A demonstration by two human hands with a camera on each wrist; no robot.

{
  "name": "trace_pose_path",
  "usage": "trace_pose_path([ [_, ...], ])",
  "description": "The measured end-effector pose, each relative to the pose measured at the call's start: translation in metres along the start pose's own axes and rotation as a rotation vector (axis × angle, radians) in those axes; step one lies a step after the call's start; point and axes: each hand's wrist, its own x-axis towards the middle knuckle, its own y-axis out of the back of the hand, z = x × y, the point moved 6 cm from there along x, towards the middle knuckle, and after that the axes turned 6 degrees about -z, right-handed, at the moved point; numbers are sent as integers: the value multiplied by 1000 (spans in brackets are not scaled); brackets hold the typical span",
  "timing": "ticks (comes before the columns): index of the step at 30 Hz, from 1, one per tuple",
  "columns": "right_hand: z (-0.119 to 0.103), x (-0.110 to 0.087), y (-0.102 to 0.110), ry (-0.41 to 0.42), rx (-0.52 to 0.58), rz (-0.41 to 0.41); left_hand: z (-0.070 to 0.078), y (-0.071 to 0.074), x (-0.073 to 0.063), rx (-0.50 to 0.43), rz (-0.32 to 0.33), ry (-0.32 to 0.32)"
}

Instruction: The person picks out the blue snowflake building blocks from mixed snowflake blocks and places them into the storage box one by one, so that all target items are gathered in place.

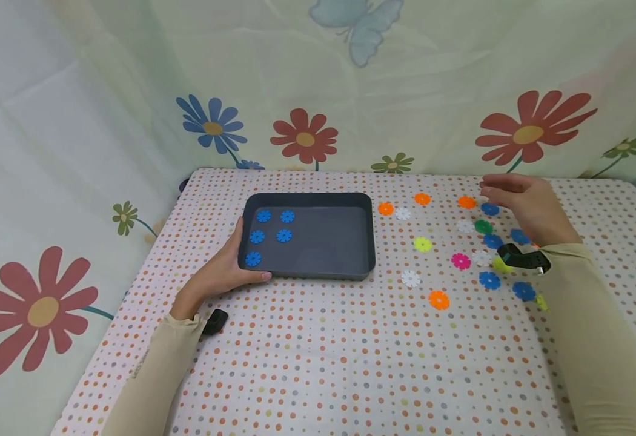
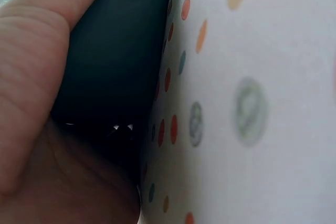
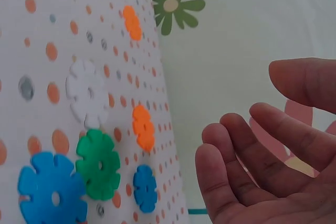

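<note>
My left grip [image 1: 222, 269] holds the tray [image 1: 329, 239] at its near left corner, thumb laid along the near wall and fingers against the left wall; the left wrist view shows that thumb close against the dark side, just above the dotted desk [image 1: 351, 363], while my fingertips are hidden there; the tray sits flat on the desk, left of the loose pieces, and five blue discs [image 1: 284, 235] lie in its left part, three down the left side and two in a column beside them, each apart from the next; my right grip [image 1: 533, 206] is at the far right of the desk, raised over it, loosely curved with the thumb well apart from the fingers, and the right wrist view shows nothing held; below and near it lie a blue piece [image 1: 490, 209], an orange piece [image 1: 466, 202], a green piece [image 1: 483, 227] and, just beside the green one, a white piece [image 1: 465, 226]; more blue ones are scattered around my right wrist, the nearest to me being a blue pair [image 1: 489, 280]; a pink piece [image 1: 461, 261] lies to the left of that wrist, and between it and the tray there is a yellow piece [image 1: 422, 244]; along the tray's right side, a little apart from it, come other orange and white ones; behind the desk hangs a pale curtain [image 1: 432, 109] printed with flowers and a butterfly [image 1: 358, 27].
</note>
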Motion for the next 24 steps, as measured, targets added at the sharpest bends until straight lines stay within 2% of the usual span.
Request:
trace_pose_path([
  [10,18,2,6,-35,4,5,2,0,0,-5,-18,-7],
  [17,26,6,11,-61,-74,-18,2,1,0,-1,-14,-12],
  [24,44,13,13,-86,-136,-65,1,-1,0,-2,-15,-15],
])
